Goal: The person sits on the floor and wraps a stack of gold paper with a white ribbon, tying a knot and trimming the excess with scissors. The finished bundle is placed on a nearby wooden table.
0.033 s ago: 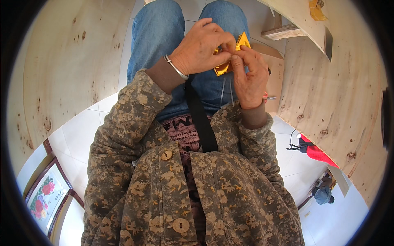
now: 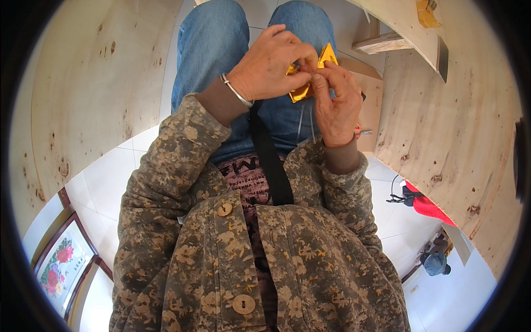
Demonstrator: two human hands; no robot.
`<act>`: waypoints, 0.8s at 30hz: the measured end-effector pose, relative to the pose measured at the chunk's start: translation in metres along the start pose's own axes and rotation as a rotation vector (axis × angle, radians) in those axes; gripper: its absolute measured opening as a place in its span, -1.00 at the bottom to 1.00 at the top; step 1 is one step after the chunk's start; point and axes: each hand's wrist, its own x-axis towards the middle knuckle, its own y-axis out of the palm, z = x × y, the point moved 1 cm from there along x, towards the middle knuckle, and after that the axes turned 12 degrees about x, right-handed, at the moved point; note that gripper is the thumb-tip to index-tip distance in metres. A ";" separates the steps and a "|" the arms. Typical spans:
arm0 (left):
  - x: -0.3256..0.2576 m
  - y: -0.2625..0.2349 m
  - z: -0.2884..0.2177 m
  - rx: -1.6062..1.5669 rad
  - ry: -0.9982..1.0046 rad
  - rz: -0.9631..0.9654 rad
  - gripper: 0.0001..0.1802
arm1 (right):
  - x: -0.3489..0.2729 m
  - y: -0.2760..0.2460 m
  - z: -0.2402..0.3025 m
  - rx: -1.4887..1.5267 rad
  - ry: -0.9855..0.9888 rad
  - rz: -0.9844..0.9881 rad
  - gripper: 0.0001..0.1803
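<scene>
Above my lap, my left hand (image 2: 274,65) and my right hand (image 2: 336,102) come together, fingers bent and fingertips pinched almost touching. Between and behind them is a shiny folded gold foil piece (image 2: 327,55), with a pointed end showing above the fingers. More of the gold foil shows below the fingertips. Two thin pale strings hang beneath, over my jeans; whether they join the foil is hidden by my fingers. What exactly sits at the fingertips is too small to see.
Wooden boards stand at left (image 2: 99,83) and right (image 2: 442,138). Another gold piece (image 2: 428,14) lies at the upper right. A cardboard box (image 2: 369,105) with a red-handled tool (image 2: 359,131) stands beside my right hand. Further back are a red item (image 2: 428,206) and a person (image 2: 435,263).
</scene>
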 end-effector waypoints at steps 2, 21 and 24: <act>-0.001 -0.002 0.001 -0.009 0.007 -0.001 -0.81 | -0.001 0.000 0.000 -0.005 -0.001 -0.006 -0.93; 0.013 -0.007 0.015 -0.128 0.050 0.102 -0.92 | 0.000 0.002 0.003 -0.004 -0.005 -0.029 -0.92; 0.012 -0.006 0.015 -0.086 0.080 0.092 -0.92 | -0.001 0.002 0.002 -0.012 0.001 -0.039 -0.92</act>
